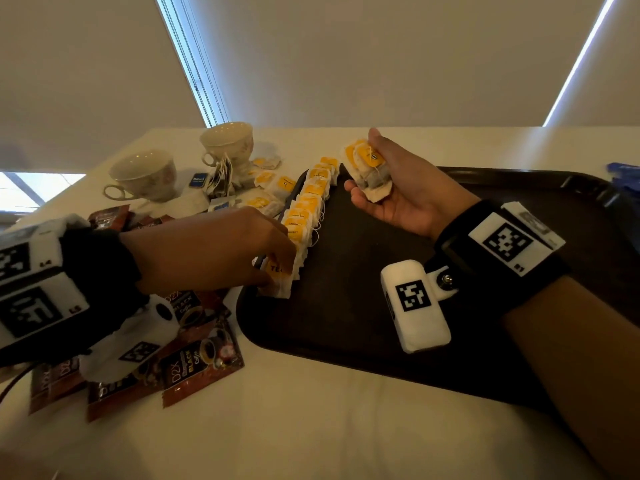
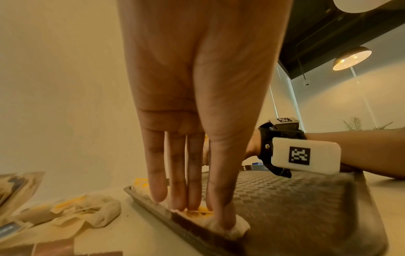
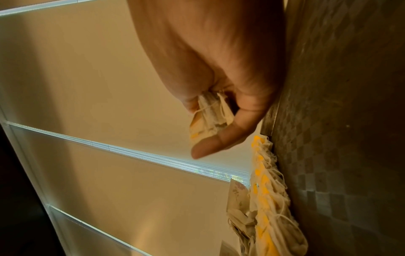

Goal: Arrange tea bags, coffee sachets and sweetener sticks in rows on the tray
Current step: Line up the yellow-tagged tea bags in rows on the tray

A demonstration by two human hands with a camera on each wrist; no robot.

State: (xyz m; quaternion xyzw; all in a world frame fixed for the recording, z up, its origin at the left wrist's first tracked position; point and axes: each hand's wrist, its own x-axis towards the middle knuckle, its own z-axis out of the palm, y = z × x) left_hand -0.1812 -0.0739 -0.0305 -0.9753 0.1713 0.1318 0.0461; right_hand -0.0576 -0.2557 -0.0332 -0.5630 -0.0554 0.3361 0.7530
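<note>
A dark tray [image 1: 450, 306] lies on the white table. A row of yellow-tagged tea bags [image 1: 308, 202] runs along its left edge. At the near end of that row my left hand [image 1: 277, 275] presses one tea bag [image 1: 282, 287] onto the tray. The left wrist view shows straight fingers [image 2: 177, 190] and thumb bearing down on that tea bag [image 2: 238, 226]. Over the tray's far left, my right hand [image 1: 362, 164] grips a bunch of tea bags [image 1: 374, 181], palm up. In the right wrist view the bunch [image 3: 208, 117] sits between thumb and fingers, beside the row [image 3: 265, 190].
Brown coffee sachets [image 1: 201, 365] lie on the table under my left wrist. Loose tea bags [image 1: 273, 188] and a small blue sachet [image 1: 198, 179] sit left of the tray, behind them two teacups [image 1: 145, 174] [image 1: 228, 143]. Blue packets [image 1: 623, 171] show at the far right edge.
</note>
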